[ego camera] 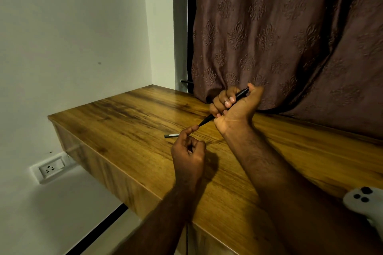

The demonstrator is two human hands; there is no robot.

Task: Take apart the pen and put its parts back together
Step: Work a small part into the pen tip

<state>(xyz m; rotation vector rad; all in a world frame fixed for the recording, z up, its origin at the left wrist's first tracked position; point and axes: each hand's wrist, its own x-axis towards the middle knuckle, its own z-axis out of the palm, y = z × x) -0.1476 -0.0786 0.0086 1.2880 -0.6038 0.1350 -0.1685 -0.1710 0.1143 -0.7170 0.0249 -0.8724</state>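
Note:
My right hand [232, 103] grips a black pen [240, 94] above the wooden table [128, 116], palm turned toward me, fingers wrapped around the barrel. The pen slants from its upper end near my thumb down to its tip at the lower left. My left hand [188, 151] sits just below, its fingertips pinched together and touching the pen's tip. Whether a small part sits between those fingertips cannot be made out. A thin grey rod-like pen part [171, 135] lies flat on the table, just left of my left fingers.
A brown patterned curtain [290, 33] hangs behind the table, touching its back edge. A white device with dark buttons [362, 198] lies at the table's right front. White walls stand on the left, with a wall socket [50, 168] below the tabletop.

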